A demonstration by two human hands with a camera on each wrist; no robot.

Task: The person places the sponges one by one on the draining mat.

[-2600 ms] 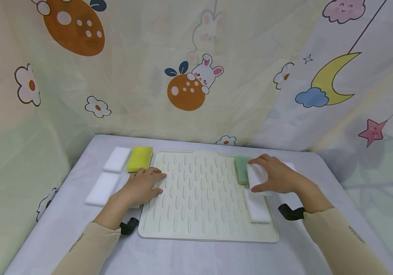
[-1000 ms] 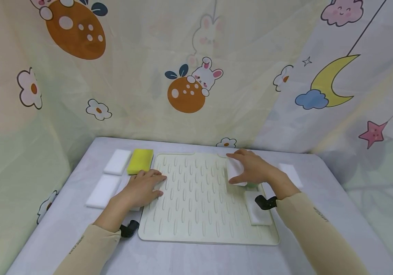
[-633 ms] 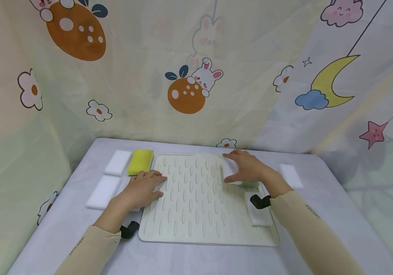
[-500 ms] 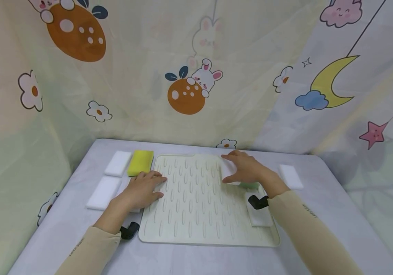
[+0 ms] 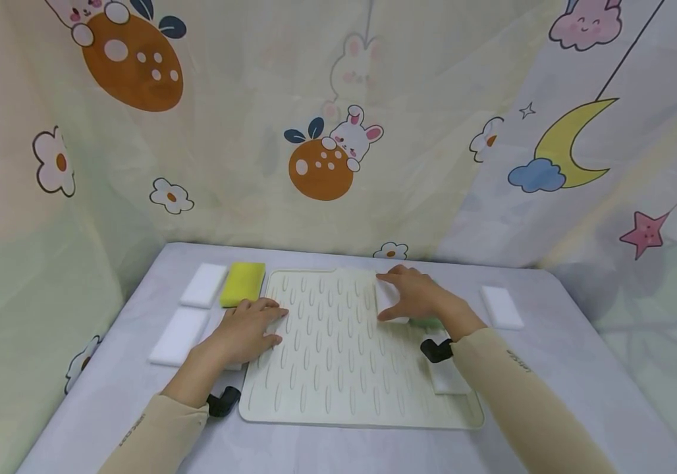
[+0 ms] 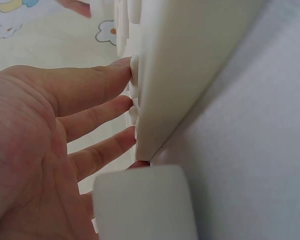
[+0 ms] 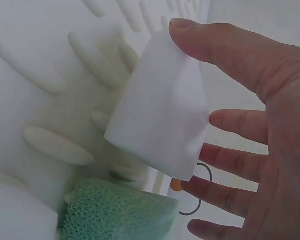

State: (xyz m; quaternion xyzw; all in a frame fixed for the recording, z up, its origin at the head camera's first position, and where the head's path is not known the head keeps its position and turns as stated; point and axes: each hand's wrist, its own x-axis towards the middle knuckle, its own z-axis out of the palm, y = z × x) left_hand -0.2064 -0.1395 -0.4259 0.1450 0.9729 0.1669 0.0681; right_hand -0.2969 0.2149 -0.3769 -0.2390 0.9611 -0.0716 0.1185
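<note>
Your right hand [image 5: 414, 296] pinches a white sponge [image 5: 388, 301] over the mat [image 5: 326, 375]; lowered askew, it could bump the green sponge [image 5: 427, 323] near that palm; your left hand [image 5: 249, 329], fingers spread, touches the mat's edge.

We note that the right hand [image 5: 417, 294] has carried the white sponge [image 7: 160, 107] leftward, from right of the green sponge [image 7: 117, 210] to left of it. In the head view, we find the green sponge mostly hidden and the far-right sponge [image 5: 502, 307] uncovered.

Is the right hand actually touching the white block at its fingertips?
Touching: the right wrist view shows the right hand pinching the white block, thumb and fingertips against its edges.
</note>
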